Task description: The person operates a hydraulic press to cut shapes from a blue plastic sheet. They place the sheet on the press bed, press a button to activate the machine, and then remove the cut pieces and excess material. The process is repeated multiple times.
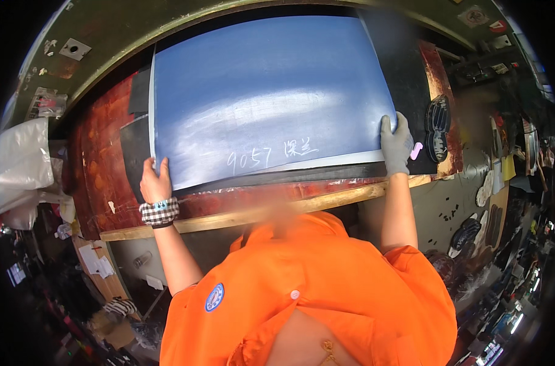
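A large blue sheet (271,79), glossy and with white handwriting along its near edge, lies over a black sheet (405,79) on the worktable. At its near left corner, my bare left hand (156,181) pinches the edge between thumb and fingers. A checkered band circles that wrist. My right hand (397,144), in a grey glove, grips the sheet's near right corner, its thumb on top. Under the blue sheet a paler layer shows along the left and near edges. Close to the right hand lies a small pink piece (416,151).
Black shoe soles (437,128) rest at the table's right end. The reddish worktable (100,152) has a wooden front edge (247,213). A green machine frame (125,55) arches across the far side. Clear plastic bags (24,152) hang at the left. More soles (466,233) lie at the right.
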Demonstrator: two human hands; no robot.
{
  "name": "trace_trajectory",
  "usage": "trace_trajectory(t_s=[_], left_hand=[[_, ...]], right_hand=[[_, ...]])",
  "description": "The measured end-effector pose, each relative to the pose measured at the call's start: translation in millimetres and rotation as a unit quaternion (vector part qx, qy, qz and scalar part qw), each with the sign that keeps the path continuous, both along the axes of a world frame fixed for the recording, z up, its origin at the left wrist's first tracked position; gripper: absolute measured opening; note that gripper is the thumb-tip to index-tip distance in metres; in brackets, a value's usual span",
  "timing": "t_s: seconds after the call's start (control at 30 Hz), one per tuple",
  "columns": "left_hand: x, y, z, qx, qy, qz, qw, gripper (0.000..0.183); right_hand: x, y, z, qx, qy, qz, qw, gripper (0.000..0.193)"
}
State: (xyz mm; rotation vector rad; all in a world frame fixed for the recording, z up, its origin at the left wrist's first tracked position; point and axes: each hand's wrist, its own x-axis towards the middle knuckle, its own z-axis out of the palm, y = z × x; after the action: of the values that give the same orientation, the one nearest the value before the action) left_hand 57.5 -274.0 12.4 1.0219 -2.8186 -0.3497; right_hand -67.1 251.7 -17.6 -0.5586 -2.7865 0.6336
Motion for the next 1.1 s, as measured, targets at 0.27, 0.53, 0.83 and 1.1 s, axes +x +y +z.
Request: trace_trajectory(t_s=[0.27,0.53,0.83,1.1], left_hand=[[-5,-12,-35,-0.090,0.084,0.000,0.992,0.035],[5,-12,-37,-0.037,0.129,-0.054,0.990,0.034],[-29,-4,-24,-0.036,0.093,-0.024,0.995,0.042],[-27,-1,-31,-0.033,0.135,-0.016,0.990,0.032]], right_hand=[[11,81,1,0.028,0.116,0.078,0.990,0.032],[21,190,-19,0.125,-0.070,-0.030,0.989,0.076],[4,195,-2,-0.051,0.050,0.053,0.996,0.082],[48,30,81,-0.308,0.151,0.114,0.932,0.066]])
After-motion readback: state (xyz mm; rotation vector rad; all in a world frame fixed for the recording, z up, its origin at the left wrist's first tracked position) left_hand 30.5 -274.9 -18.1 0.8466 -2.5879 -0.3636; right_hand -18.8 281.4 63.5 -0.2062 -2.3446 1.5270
